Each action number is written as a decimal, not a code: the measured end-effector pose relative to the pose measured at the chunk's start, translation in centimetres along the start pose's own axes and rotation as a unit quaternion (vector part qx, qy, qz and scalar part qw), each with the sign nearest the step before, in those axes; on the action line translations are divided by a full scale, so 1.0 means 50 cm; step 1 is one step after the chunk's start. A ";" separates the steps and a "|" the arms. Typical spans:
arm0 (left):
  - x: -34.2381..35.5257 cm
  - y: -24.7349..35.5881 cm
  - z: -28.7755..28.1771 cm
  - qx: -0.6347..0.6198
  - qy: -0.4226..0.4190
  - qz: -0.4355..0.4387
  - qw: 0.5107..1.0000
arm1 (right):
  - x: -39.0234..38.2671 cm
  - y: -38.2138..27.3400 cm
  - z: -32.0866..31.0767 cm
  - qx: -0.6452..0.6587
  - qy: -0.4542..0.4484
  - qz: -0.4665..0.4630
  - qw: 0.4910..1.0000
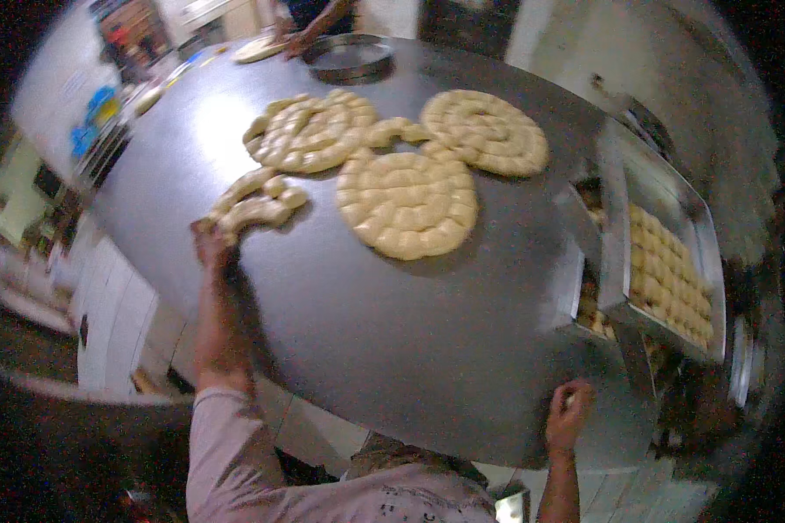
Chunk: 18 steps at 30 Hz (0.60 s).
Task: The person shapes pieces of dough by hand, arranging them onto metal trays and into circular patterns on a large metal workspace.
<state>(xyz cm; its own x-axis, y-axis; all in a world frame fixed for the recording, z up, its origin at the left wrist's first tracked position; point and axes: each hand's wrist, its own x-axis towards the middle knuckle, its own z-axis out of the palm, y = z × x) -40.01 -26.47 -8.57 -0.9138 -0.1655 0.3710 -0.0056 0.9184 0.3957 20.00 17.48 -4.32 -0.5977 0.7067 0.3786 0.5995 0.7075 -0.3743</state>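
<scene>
My left hand (212, 246) is at the left side of the steel table, its fingers closed on the near end of a bent strip of dough (257, 205). That strip is marked into rounded lumps. Three flat rounds of coiled, lumpy dough lie beyond it: one at far left (314, 132), one at far right (487, 131) and one nearer the middle (407, 205). A short dough piece (397, 132) links them. My right hand (569, 410) is loosely curled over the table's near right part, apart from the dough, with nothing visible in it.
A metal tray (615, 235) with rows of dough balls (669, 279) rests at the right, above other filled trays (576, 283). A round pan (349, 57) stands at the far edge. Beside it, another person's hands (298, 42) touch a pale dough piece (260, 50).
</scene>
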 end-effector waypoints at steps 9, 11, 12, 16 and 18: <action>-0.254 0.107 -0.160 -0.459 -0.371 -0.057 0.805 | 0.098 0.104 -0.031 -0.016 0.051 0.127 0.990; -0.334 0.104 -0.215 -0.481 -0.369 -0.079 0.791 | -0.004 0.086 -0.041 -0.032 0.014 -0.038 0.999; -0.359 0.109 -0.224 -0.481 -0.347 -0.096 0.800 | 0.000 0.112 -0.064 -0.059 0.006 0.000 0.998; -0.491 0.415 -0.304 -0.477 -0.438 -0.017 0.762 | -0.028 0.218 -0.068 -0.114 0.011 0.205 0.972; -0.541 0.479 -0.314 -0.509 -0.428 0.023 0.746 | -0.018 0.215 -0.073 -0.089 0.022 0.182 0.979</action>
<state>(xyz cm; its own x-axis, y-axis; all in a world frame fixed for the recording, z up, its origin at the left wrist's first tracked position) -9.04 -5.67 4.07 -0.8310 0.5480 -0.0952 -0.0521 0.0937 0.9942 28.94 24.42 -5.59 -0.3056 0.9082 0.2858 0.8538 0.3943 -0.3399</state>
